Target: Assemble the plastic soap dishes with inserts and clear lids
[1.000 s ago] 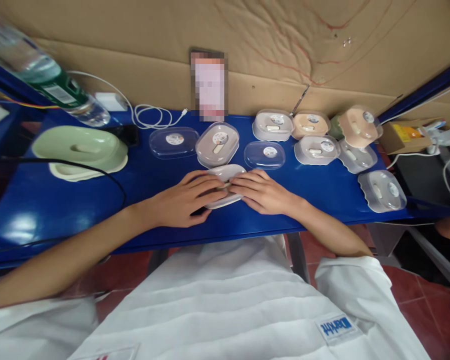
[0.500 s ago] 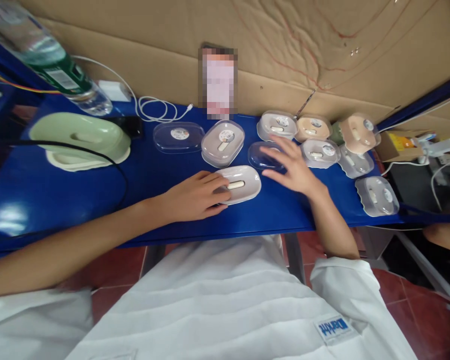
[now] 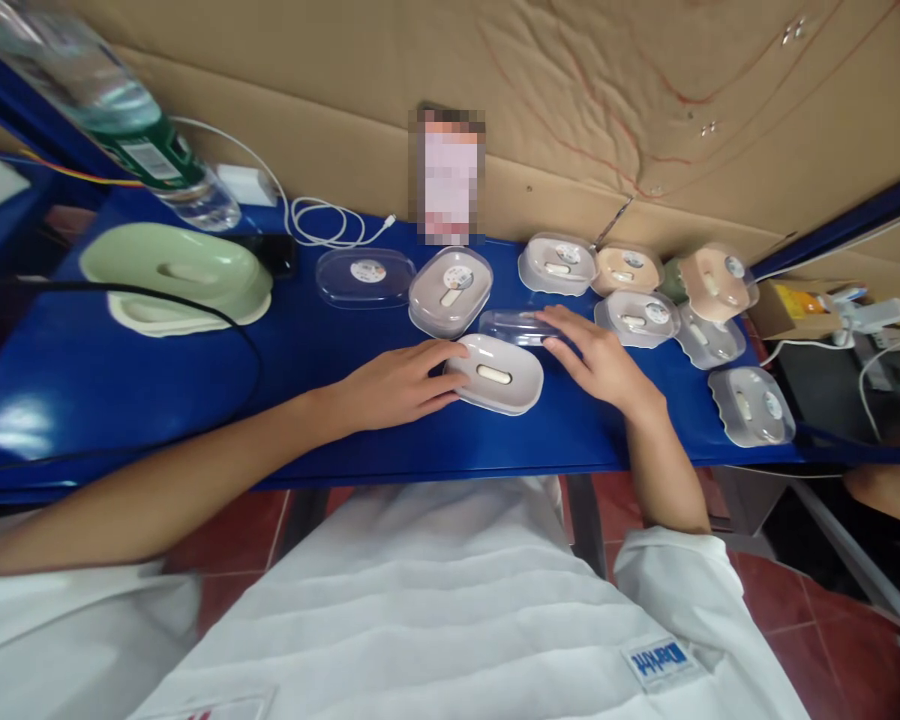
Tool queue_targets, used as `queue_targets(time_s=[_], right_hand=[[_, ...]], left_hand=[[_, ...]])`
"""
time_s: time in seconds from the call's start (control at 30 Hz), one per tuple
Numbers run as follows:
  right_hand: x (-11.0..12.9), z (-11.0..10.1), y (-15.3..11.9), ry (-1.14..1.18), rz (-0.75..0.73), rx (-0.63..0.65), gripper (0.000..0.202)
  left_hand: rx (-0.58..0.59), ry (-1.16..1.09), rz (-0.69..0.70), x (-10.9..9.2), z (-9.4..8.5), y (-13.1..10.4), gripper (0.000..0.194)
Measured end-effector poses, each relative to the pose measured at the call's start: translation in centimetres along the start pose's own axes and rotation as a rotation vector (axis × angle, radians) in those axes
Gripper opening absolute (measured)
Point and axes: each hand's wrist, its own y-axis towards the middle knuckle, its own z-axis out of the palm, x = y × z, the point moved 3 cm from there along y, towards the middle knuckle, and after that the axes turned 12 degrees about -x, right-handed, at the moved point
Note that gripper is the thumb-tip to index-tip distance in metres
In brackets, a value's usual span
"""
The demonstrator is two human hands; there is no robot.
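My left hand [image 3: 412, 383] touches the left rim of a pale grey oval dish [image 3: 521, 385], its fingers apart. A cream oblong piece sits in the middle of that dish. My right hand [image 3: 596, 360] has its fingertips closed on the right end of a clear plastic lid [image 3: 508, 328], which is tilted just behind the dish. Behind these stands a lidded grey dish [image 3: 450, 290] with a round label. Another clear lid [image 3: 365, 278] with a label lies to its left.
Several lidded dishes [image 3: 636, 318] stand at the right. A green dish [image 3: 184, 270], a black cable, a water bottle [image 3: 150, 145] and a white charging cable [image 3: 330, 222] are at the left. A blurred-out phone [image 3: 451, 180] leans at the back.
My right hand has come down onto the clear lid and tilted it up, drawing it slightly left. The open dish now sits a little further right, with my left hand at its rim.
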Motion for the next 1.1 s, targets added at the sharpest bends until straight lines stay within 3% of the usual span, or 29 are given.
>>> queue_targets(time_s=[0.13, 0.4, 0.7, 0.93, 1.1], right_hand=[[1.4, 0.6, -0.3, 0.001, -0.116, 0.040, 0.047], [4.3, 2.5, -1.0, 0.065, -0.241, 0.145, 0.037], [4.8, 3.7, -1.1, -0.024, -0.293, 0.100, 0.029], [5.0, 5.1, -1.4, -0.137, -0.263, 0.148, 0.066], [5.3, 5.6, -1.6, -0.197, -0.277, 0.153, 0.074]], left_hand=[[-0.022, 0.083, 0.021, 0.0, 0.0, -0.2, 0.030], [-0.031, -0.006, -0.035, 0.5, 0.0, 0.1, 0.051], [-0.018, -0.001, -0.029, 0.8, 0.1, 0.1, 0.050], [-0.027, -0.018, -0.047, 1.1, 0.3, 0.0, 0.053], [-0.025, -0.034, -0.060, 1.5, 0.4, -0.2, 0.053]])
